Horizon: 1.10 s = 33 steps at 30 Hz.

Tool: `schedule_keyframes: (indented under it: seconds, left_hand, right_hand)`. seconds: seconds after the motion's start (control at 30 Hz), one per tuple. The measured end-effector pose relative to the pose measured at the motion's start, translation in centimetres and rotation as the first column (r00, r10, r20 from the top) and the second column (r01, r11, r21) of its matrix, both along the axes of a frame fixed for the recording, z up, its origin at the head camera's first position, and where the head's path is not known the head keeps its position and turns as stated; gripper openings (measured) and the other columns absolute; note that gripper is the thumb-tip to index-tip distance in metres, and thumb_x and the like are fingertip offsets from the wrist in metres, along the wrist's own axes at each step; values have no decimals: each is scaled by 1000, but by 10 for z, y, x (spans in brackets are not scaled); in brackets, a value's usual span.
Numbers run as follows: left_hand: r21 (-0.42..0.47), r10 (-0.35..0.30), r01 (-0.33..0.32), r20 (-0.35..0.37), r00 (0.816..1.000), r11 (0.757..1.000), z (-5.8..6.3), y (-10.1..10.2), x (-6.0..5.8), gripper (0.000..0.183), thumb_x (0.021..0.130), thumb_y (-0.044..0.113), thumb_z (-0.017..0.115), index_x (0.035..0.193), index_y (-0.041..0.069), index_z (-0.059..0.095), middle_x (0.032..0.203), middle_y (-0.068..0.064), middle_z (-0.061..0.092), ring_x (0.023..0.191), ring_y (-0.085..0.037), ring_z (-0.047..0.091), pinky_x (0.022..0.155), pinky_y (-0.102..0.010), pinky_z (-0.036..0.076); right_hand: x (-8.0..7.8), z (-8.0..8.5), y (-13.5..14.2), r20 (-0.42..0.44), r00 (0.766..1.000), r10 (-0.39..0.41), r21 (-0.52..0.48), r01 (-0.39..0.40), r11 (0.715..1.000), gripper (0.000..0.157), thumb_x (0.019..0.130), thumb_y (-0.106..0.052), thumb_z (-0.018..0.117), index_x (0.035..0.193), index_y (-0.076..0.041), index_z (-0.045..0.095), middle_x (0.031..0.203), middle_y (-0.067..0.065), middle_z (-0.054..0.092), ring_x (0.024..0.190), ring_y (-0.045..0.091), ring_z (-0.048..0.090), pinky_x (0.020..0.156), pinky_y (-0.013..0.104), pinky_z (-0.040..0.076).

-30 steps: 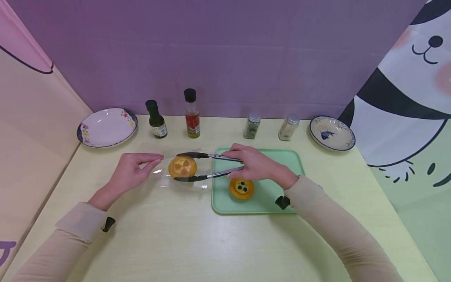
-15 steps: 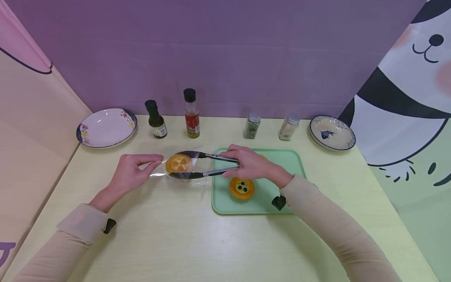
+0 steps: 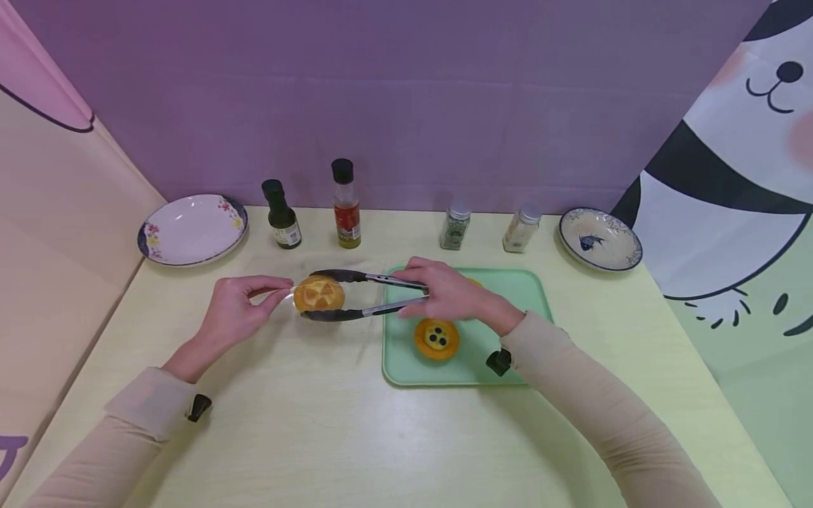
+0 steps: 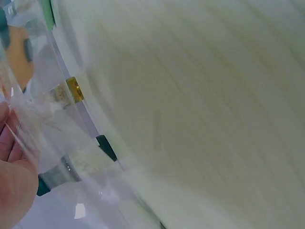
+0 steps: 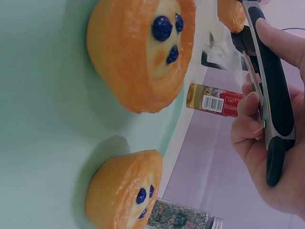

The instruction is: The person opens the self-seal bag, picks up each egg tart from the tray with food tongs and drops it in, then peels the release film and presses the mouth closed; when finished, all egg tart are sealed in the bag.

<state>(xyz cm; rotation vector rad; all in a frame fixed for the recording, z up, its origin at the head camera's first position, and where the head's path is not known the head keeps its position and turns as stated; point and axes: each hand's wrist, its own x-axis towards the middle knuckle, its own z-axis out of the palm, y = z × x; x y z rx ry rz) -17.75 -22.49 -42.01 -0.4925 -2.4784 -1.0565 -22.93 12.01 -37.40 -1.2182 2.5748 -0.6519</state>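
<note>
My left hand (image 3: 238, 310) pinches the edge of a clear plastic bag (image 4: 52, 129) between thumb and fingers. My right hand (image 3: 444, 286) grips a pair of tongs (image 3: 381, 309) with black tips. Held between those tips is a round golden bun (image 3: 320, 293) with a scored top, close beside the left fingertips; the see-through film overlaps it. Beneath the right hand lies a light green tray (image 3: 406, 370). On it sits a blueberry tart (image 3: 437, 340). A second tart (image 5: 119, 191) shows in the right wrist view, mostly hidden by the hand in the head view.
Along the back of the table stand a floral oval plate (image 3: 193, 229), a dark bottle (image 3: 284, 224), a red-labelled sauce bottle (image 3: 346, 215), a jar of green herbs (image 3: 454, 231), a pale spice jar (image 3: 521, 231) and a small patterned plate (image 3: 610, 243).
My right hand has moved a little left with the tongs, bringing the bun closer to the left fingertips. The left hand has stayed nearly still, pinching the bag.
</note>
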Motion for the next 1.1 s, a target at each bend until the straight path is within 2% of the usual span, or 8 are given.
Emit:
schedule_keyframes:
  seconds: [0.17, 0.4, 0.6, 0.7, 0.9, 1.0, 1.1]
  left_hand:
    - [37, -11, 9, 46, 999, 999, 1, 1, -1, 10, 78, 3, 74, 86, 8, 76, 90, -2, 73, 85, 16, 59, 76, -5, 47]
    - [120, -35, 22, 111, 993, 993, 7, 2, -1, 8, 78, 2, 74, 86, 4, 75, 91, -6, 73, 83, 14, 61, 76, -8, 49]
    - [152, -58, 35, 148, 987, 988, 27, 11, 7, 8, 78, -4, 72, 85, -2, 73, 92, -15, 72, 83, 5, 65, 75, -11, 51]
    - [145, -54, 29, 173, 983, 989, 36, 15, 12, 9, 78, -5, 71, 86, -3, 73, 93, -17, 71, 84, 5, 64, 75, -10, 51]
    - [154, -67, 37, 194, 979, 987, 37, 16, 12, 10, 78, -4, 72, 88, -2, 73, 94, -18, 71, 84, 11, 62, 75, -8, 49]
    - [150, -68, 42, 175, 982, 988, 35, 15, 11, 10, 78, -4, 72, 87, -1, 74, 93, -16, 72, 84, 11, 62, 76, -9, 50]
    - [143, -67, 46, 148, 987, 989, 28, 10, 6, 11, 77, -5, 73, 86, 0, 74, 92, -13, 72, 84, 10, 62, 76, -11, 51]
  right_hand:
    - [-2, -2, -4, -17, 1000, 15, 25, -15, 1000, 59, 84, -41, 68, 133, -13, 53, 107, 3, 55, 85, 15, 47, 72, 27, 40]
    - [-5, -3, -7, 11, 1000, -7, 29, 7, 1000, 61, 83, -38, 70, 133, -10, 52, 109, 6, 57, 87, 20, 50, 74, 28, 41]
    - [-9, -5, -4, 34, 999, -8, -11, 8, 1000, 60, 81, -37, 72, 133, -11, 54, 109, 7, 57, 90, 20, 50, 74, 27, 41]
    - [-9, -5, -5, 15, 1000, 11, -23, -11, 1000, 60, 81, -36, 72, 133, -12, 53, 112, 6, 57, 92, 21, 51, 76, 27, 42]
    - [-9, -6, -9, -66, 997, 41, -18, -42, 999, 60, 81, -38, 71, 133, -13, 53, 114, 3, 56, 93, 22, 52, 78, 27, 43]
    - [-13, -7, -7, -36, 999, 19, -29, -20, 999, 61, 81, -38, 72, 133, -12, 53, 113, 4, 57, 89, 20, 50, 74, 27, 42]
    - [-16, -9, -3, 20, 1000, -20, -37, 21, 999, 62, 80, -37, 73, 133, -12, 53, 113, 6, 58, 87, 17, 48, 73, 28, 40]
